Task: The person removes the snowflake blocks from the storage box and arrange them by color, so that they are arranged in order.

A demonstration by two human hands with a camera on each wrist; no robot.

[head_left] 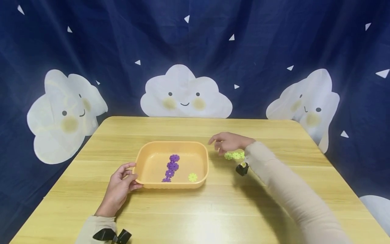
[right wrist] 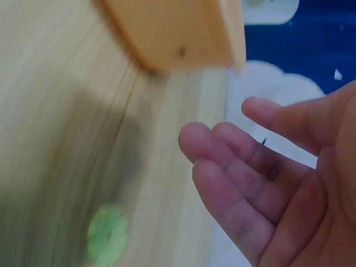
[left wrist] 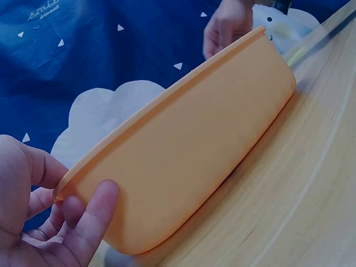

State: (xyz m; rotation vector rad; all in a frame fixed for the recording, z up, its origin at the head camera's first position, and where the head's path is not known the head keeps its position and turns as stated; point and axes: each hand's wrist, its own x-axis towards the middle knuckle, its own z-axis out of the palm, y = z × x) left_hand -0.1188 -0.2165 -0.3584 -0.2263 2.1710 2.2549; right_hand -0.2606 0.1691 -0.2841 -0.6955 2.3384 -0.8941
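Observation:
An orange plastic bin (head_left: 170,185) sits on the table, its outer wall (left wrist: 183,144) filling the left wrist view. My left hand (head_left: 119,184) grips its left front corner, with thumb and fingers around the rim. Inside lie several purple flower-shaped plastic pieces (head_left: 172,166) in a row and one yellow-green flower piece (head_left: 192,177) near the right front corner. My right hand (head_left: 228,141) hovers just right of the bin, fingers loosely bent and nothing between them. Close below it, a short row of yellow-green flower pieces (head_left: 236,155) lies on the table, partly hidden by the sleeve.
The wooden table (head_left: 195,210) ends at a dark blue curtain (head_left: 195,40) printed with smiling white clouds. Each wrist carries a black strap, the left one (head_left: 112,235) close over the table's near part.

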